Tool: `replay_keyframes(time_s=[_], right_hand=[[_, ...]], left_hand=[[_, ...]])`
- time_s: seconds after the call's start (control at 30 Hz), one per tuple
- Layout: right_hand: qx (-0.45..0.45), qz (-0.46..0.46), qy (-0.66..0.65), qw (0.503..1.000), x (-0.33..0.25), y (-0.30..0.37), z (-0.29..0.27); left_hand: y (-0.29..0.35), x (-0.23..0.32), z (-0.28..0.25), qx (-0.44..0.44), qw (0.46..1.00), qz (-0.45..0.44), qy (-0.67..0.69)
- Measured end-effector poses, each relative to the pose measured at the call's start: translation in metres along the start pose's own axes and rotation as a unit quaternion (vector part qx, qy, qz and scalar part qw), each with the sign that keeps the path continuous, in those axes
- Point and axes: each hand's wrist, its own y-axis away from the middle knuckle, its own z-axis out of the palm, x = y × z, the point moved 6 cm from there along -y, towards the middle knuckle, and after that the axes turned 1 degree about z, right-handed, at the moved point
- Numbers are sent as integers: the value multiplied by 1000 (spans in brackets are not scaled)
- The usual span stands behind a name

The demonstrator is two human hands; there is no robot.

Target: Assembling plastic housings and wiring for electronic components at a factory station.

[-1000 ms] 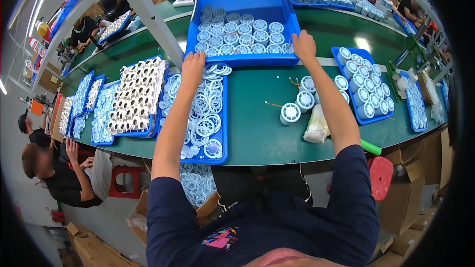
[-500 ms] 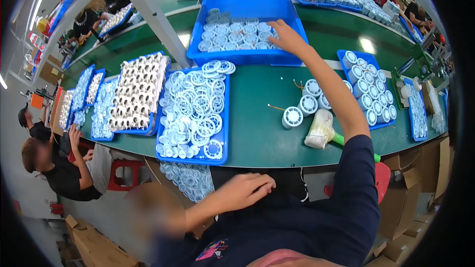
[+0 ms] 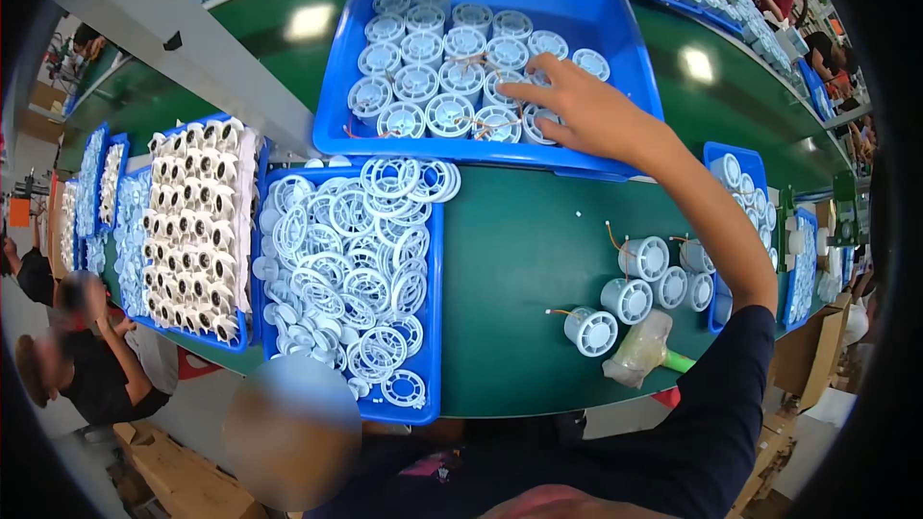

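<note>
My right hand [image 3: 596,115] reaches over the large blue bin [image 3: 486,156] at the far side of the bench. Its fingers are bent but spread apart, resting among pale blue round motor housings [image 3: 450,115] with slotted tops and thin wires. None is seen lifted; the palm hides some of the housings beneath. Nearer me, several more housings [image 3: 627,300] stand or lie on the green bench. Beside them lies a mallet [image 3: 639,351] with a wrapped, whitish head and a green handle. My left hand does not show.
A blue tray [image 3: 435,327] of pale rings and small discs lies left of centre. Beyond it is a tray of white fan impellers [image 3: 197,231]. At right stands another tray of housings [image 3: 735,173]. A grey post [image 3: 192,38] rises behind the trays. A person [image 3: 101,365] sits at far left.
The view has shifted closer to the bench and the bin. My right hand stays over the housings, its fingers now lower among them. My left hand, formerly near my lap, has left the view.
</note>
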Motion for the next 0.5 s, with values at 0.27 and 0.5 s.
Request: replay_keyframes(time_s=[0.27, 0.5], right_hand=[[-31, -143, 33, 989, -5, -16, 13], [-116, -98, 114, 982, 7, -41, 18]], left_hand=[[-7, -3, -27, 99, 991, 92, -4], [41, 15, -59, 136, 978, 156, -29]])
